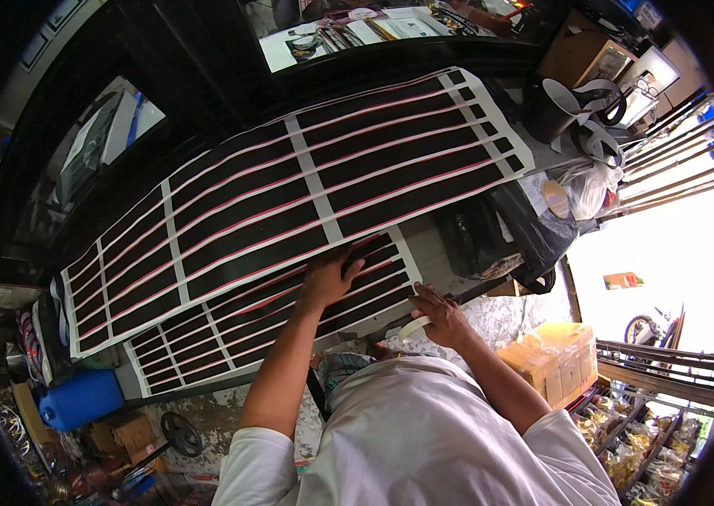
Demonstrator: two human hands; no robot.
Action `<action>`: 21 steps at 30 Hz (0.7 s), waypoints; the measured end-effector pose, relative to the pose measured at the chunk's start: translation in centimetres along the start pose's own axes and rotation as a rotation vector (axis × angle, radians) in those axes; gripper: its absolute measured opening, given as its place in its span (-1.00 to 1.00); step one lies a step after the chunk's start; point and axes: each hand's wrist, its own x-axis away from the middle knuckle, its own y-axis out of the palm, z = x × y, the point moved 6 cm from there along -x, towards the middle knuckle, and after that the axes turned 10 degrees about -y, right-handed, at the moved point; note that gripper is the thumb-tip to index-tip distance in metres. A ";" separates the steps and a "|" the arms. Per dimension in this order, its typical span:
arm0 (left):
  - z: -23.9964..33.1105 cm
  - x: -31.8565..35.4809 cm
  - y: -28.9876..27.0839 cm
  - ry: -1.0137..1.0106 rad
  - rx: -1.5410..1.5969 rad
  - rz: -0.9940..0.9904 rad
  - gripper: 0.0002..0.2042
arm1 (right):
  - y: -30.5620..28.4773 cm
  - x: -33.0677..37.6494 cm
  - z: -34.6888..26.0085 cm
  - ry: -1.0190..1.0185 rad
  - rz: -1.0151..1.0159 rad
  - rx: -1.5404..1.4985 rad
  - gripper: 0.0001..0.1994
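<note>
- Now the left hand [329, 278] lies flat, fingers spread open, on the smaller striped sheet [272, 316], likely pinning it so it does not shift on the worktop [445, 244].
- At four o'clock from it, the right hand [439, 316] has its fingers closed on a roll of pale tape [412, 327] at the sheet's near corner.
- Beyond, at twelve o'clock, the larger black-and-red sheet [289, 194] lies banded with white strips.
- Yellow wrapped packets [552, 363] sit at four o'clock; a blue canister [78, 398] at eight o'clock.
</note>
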 end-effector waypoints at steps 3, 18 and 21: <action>-1.1 -0.5 0.8 -0.053 0.041 -0.059 -0.51 | -0.1 0.0 -0.1 0.005 -0.011 -0.012 -0.40; -7.6 -0.3 3.3 -0.162 -0.184 0.157 -0.68 | 0.9 0.3 0.7 0.032 -0.041 -0.017 -0.45; -6.8 -0.4 2.6 -0.141 -0.177 0.159 -0.68 | 1.1 0.2 0.7 0.029 -0.011 -0.034 -0.51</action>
